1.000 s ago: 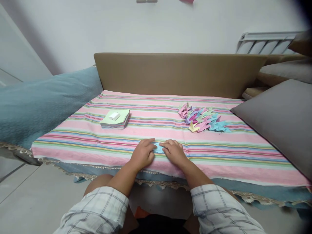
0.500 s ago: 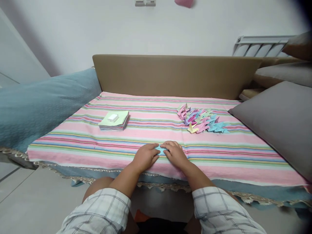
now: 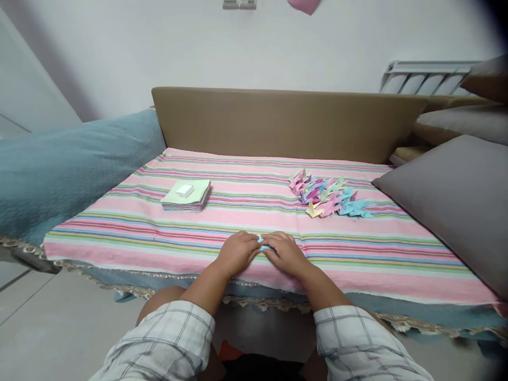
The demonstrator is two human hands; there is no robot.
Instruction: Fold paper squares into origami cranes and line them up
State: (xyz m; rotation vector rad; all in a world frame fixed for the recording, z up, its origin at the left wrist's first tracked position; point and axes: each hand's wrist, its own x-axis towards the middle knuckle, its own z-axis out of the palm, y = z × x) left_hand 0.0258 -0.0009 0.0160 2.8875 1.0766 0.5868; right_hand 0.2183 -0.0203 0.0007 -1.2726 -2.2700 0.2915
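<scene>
A small piece of light blue origami paper (image 3: 262,244) lies on the striped cloth, mostly covered by my fingers. From the left, my left hand (image 3: 239,253) grips its edge with thumb and bent fingers. My right hand (image 3: 286,254) holds the other side the same way, its fingertips close to the left ones. The paper's exact folded shape is hidden. Beyond my right hand lie several folded paper cranes (image 3: 329,197) in pink, purple, yellow, green and blue. To the far left sits a stack of coloured square paper (image 3: 198,197), light green on top.
A small white block (image 3: 184,191) rests on the paper stack. Pink striped cloth (image 3: 246,206) covers the sofa seat. A brown backrest (image 3: 278,124) stands behind, a blue-covered armrest (image 3: 79,164) at left, and a large grey cushion (image 3: 448,196) at right.
My fingers have drawn slightly closer together over the blue paper, so less of it shows. The cranes and the paper stack stay in place.
</scene>
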